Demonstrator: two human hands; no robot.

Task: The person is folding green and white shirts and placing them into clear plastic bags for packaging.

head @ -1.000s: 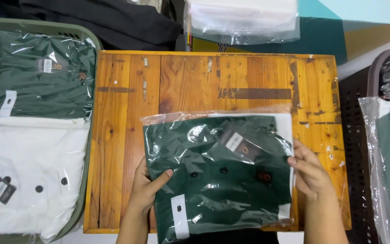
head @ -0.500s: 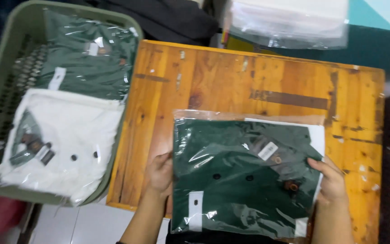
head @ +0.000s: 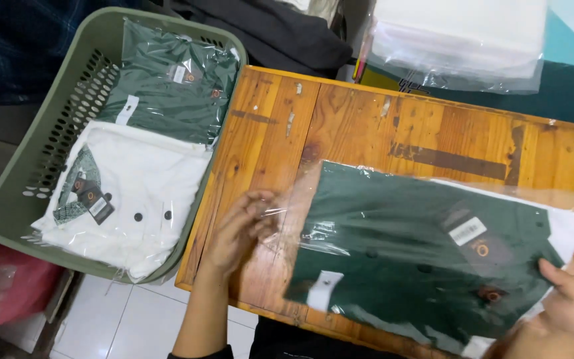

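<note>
A folded dark green shirt in a clear plastic bag (head: 406, 246) lies on the wooden table (head: 367, 126), toward its front right. My left hand (head: 237, 233) grips the bag's empty clear flap at its left end. My right hand (head: 566, 306) holds the bag's lower right corner, thumb on top. A white card shows under the shirt at the right edge.
A green plastic basket (head: 54, 139) stands left of the table, holding a bagged white shirt (head: 127, 199) and a bagged green shirt (head: 167, 83). A stack of clear bags (head: 460, 40) sits beyond the table. Dark cloth (head: 267, 33) lies behind. White floor tiles show below.
The view has swung left, showing more of the basket. The bagged green shirt has turned and slid right. My left hand came off the shirt's lower left and now holds the bag's flap.
</note>
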